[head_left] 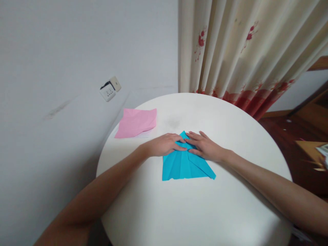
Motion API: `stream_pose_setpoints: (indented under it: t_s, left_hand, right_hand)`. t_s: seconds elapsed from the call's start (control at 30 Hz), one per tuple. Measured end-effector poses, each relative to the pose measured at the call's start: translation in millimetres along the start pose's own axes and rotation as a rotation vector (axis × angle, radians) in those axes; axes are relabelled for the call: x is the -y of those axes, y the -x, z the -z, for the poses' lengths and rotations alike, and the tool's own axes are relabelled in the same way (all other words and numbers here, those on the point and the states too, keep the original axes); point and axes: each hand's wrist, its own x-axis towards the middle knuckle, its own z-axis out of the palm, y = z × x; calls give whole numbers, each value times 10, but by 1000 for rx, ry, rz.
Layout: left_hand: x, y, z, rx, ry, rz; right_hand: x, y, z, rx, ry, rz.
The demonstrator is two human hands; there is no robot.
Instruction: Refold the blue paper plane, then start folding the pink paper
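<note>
A folded blue sheet of paper point(185, 165) lies flat near the middle of the round white table point(194, 208), its point facing away from me. My left hand point(165, 144) presses on the upper left part of the blue paper, fingers flat and together. My right hand point(205, 147) presses on the upper right part, fingertips meeting the left hand's at the paper's tip. Neither hand grips or lifts the paper.
A crumpled pink sheet of paper point(136, 122) lies at the table's far left edge over a white sheet. A grey wall with a socket point(109, 89) is on the left. A cream curtain with red flowers point(246, 51) hangs behind. Wooden floor shows at right.
</note>
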Motion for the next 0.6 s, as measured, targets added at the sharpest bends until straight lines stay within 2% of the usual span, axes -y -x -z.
stream_pose_setpoints:
  t_s: [0.1,0.2,0.33,0.6]
  left_hand:
    - [20,-13,-27,-6,22,3]
    - [51,-43,-61,-47,29,89]
    - [125,-61,-99,-104,-42,113]
    - [256,-80,-190,-118,-125,193]
  right_hand:
    - [2,2,8,0,25,15]
    - [4,2,9,2,57,17]
    - [14,2,14,-3,82,15]
    - [20,2,7,-9,106,13]
